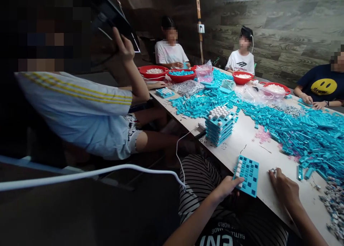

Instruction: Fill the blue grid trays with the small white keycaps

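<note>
My left hand [228, 187] grips the lower left side of a blue tray [246, 175] with square holes, its thumb on top. White pieces [239, 169] fill the tray's left column. The tray is tilted over the table's front edge. To its right, my right hand [286, 188] is closed, with a small whitish metallic piece [273, 170] at its fingertips. Behind the tray stands a stack of similar blue trays [219, 129], with white pieces [219, 112] on the top one.
Blue parts [317, 131] are heaped over the table [236, 144]. Small metallic parts [335, 203] lie at the right edge, pink bits [262, 135] near the middle. Red bowls [181, 76] stand farther back. A white cable [107, 171] crosses at left. Several people sit around, one [88, 113] close at left.
</note>
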`<action>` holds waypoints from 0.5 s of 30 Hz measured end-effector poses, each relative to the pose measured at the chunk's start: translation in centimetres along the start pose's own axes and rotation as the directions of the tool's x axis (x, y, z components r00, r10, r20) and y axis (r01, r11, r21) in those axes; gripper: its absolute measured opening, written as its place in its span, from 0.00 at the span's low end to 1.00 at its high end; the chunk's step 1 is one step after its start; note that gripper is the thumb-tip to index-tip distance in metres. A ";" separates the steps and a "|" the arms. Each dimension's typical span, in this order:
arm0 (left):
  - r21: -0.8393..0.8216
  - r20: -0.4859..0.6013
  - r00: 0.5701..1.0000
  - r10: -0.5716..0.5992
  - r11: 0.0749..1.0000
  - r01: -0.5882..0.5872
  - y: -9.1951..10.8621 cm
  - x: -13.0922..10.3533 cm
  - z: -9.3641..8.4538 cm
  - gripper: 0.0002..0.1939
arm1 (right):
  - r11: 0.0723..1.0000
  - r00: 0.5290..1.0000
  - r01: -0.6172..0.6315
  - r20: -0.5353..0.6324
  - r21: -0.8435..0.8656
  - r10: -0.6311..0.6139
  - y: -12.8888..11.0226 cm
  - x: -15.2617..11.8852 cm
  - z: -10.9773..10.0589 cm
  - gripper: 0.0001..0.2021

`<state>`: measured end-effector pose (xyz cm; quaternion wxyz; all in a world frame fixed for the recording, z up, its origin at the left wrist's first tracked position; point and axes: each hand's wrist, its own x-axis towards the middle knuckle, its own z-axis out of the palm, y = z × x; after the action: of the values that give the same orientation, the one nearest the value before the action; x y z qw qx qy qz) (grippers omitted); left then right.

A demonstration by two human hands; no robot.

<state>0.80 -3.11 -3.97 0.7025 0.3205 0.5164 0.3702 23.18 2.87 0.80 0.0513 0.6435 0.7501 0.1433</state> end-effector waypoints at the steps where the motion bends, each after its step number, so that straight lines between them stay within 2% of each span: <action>1: 0.000 0.008 1.000 0.000 1.000 0.000 0.0 0.0 0.0 0.22 | 0.999 0.999 -0.007 0.037 0.031 0.006 0.0 0.3 -0.1 0.21; 7: 0.118 0.081 0.997 -0.005 0.993 -0.005 1.3 -1.2 -0.6 0.20 | 0.988 0.981 -0.034 0.193 0.149 0.005 0.3 0.9 -0.4 0.18; 11: 0.232 0.109 0.994 0.030 0.971 -0.055 2.1 -1.9 -1.1 0.25 | 0.982 0.972 -0.023 0.233 0.187 -0.022 0.3 0.2 -0.3 0.16; 15: 0.318 0.099 0.992 0.079 0.942 -0.107 2.1 -2.3 -1.4 0.28 | 0.973 0.974 0.010 0.216 0.232 -0.061 0.1 -0.5 -0.2 0.17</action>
<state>-1.41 -3.84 -1.51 0.6435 0.4705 0.5241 0.2996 23.27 2.39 0.96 0.0628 0.6435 0.7627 -0.0179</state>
